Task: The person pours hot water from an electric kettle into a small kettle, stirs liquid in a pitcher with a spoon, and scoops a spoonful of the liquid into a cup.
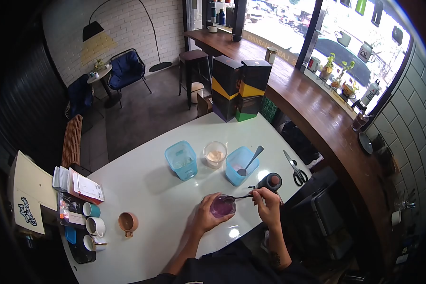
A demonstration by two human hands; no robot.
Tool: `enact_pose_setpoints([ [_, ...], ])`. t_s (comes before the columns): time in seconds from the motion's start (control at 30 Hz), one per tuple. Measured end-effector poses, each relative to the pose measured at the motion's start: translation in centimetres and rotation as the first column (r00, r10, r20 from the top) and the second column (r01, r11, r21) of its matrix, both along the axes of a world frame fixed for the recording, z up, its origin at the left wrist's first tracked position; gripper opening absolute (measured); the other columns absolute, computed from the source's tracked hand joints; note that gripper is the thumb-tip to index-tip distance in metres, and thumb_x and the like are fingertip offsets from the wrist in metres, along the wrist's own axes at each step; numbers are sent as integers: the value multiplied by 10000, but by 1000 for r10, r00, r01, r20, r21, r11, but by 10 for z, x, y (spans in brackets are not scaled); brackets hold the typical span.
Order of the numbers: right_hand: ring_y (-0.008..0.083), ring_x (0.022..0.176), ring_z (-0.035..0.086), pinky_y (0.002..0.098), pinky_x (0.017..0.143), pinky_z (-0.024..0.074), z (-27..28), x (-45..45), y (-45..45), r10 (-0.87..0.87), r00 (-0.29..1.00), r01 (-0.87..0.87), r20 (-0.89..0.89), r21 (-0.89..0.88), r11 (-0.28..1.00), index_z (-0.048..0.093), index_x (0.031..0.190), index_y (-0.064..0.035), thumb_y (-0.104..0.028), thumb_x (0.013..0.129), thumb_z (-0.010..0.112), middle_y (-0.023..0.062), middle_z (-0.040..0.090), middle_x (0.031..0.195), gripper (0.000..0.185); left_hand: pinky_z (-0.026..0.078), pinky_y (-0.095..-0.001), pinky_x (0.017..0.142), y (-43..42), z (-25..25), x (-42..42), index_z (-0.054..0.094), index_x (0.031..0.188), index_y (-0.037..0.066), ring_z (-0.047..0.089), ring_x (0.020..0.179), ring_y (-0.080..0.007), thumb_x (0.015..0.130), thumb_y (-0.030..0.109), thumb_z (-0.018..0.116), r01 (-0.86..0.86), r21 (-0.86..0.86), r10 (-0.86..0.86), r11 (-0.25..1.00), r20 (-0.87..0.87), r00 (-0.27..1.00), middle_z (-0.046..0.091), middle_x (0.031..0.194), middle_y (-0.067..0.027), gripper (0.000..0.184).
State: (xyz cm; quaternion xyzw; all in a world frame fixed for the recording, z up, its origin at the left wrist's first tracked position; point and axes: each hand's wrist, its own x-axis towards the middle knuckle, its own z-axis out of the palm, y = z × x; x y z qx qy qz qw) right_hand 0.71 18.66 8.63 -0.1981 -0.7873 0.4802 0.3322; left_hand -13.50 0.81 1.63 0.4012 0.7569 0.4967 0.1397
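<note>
My left hand (206,212) is wrapped round a clear glass (224,207) with purple liquid in it, near the front of the white table (161,227). Pinched in my right hand (269,204) is the handle of a dark spoon (241,197), whose bowl end reaches into the glass. Beyond the glass stand a blue plastic tub (181,161), a clear cup (215,155) holding a pale substance, and a second blue tub (242,165). Another spoon (256,154) leans in that second tub. A black bottle (270,181) with a brownish top is just behind my right hand.
Black scissors (297,171) lie at the table's right edge. Tall black boxes (228,85) stand at the far corner. A brown cup (128,223) sits at left, near several mugs (95,227) on a dark tray. A wooden counter (312,109) curves along the right.
</note>
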Motion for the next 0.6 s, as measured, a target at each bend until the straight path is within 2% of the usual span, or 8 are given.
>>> enact_pose_setpoints([
  [0.07, 100, 643, 587, 249, 602, 455, -3, 2, 0, 2, 1000, -3, -6, -53, 999, 726, 967, 63, -84, 1019, 625, 43, 625, 729, 185, 527, -441, 1013, 0, 3, 0, 566, 1381, 74, 631, 1186, -350, 661, 421, 948, 6, 8, -6, 1000, 4, 1000, 629, 1277, -173, 886],
  [0.13, 108, 664, 605, 261, 629, 467, -6, 3, 1, -10, 998, -3, -57, -233, 972, 734, 975, 51, -70, 1011, 615, 55, 645, 738, 173, 524, -445, 1019, -1, 3, 1, 544, 1414, 72, 626, 1195, -358, 668, 434, 945, 3, 17, -3, 1000, 9, 1000, 622, 1281, -188, 920],
  [0.23, 97, 676, 594, 246, 638, 469, -3, 5, 1, -16, 994, -17, -105, -309, 951, 728, 989, 60, -84, 1032, 597, 34, 647, 751, 199, 507, -466, 1036, -6, 0, -1, 504, 1453, 67, 607, 1241, -358, 716, 438, 920, 0, 127, -1, 992, 12, 1000, 607, 1324, -210, 924],
  [0.3, 96, 689, 592, 246, 651, 471, -3, 6, 4, -17, 994, -20, -108, -336, 942, 721, 1001, 68, -93, 1036, 600, 33, 651, 764, 204, 481, -485, 1059, -11, -4, -5, 480, 1473, 65, 588, 1286, -346, 773, 418, 883, -49, 182, 21, 982, 150, 988, 596, 1370, -210, 881],
  [0.33, 105, 684, 594, 247, 641, 478, -5, 6, 5, -29, 990, -23, -141, -354, 935, 717, 1003, 81, -88, 1037, 605, 47, 656, 775, 205, 465, -483, 1075, -13, 1, -6, 508, 1447, 52, 579, 1308, -324, 832, 379, 843, -83, 160, 49, 984, 203, 978, 600, 1387, -201, 773],
  [0.43, 122, 679, 597, 249, 640, 480, -5, 5, 7, -46, 980, -37, -195, -400, 916, 709, 1005, 95, -98, 1043, 605, 69, 656, 784, 223, 468, -461, 1078, -24, -9, -19, 541, 1413, 43, 587, 1300, -304, 874, 327, 812, -160, 176, 105, 971, 285, 953, 625, 1359, -179, 667],
  [0.47, 121, 681, 595, 249, 646, 476, -4, 5, 7, -53, 975, -44, -215, -425, 904, 707, 1009, 94, -103, 1046, 600, 69, 655, 787, 227, 472, -432, 1079, -27, -13, -23, 575, 1363, 28, 596, 1287, -274, 921, 243, 773, -202, 210, 130, 957, 313, 941, 638, 1344, -158, 529],
  [0.6, 117, 686, 582, 252, 651, 462, -7, 3, 10, -67, 961, -77, -267, -492, 867, 697, 1021, 94, -114, 1056, 583, 63, 642, 791, 240, 475, -385, 1076, -52, -17, -38, 588, 1304, 1, 602, 1261, -229, 970, 117, 710, -322, 286, 160, 903, 472, 867, 646, 1311, -129, 374],
])
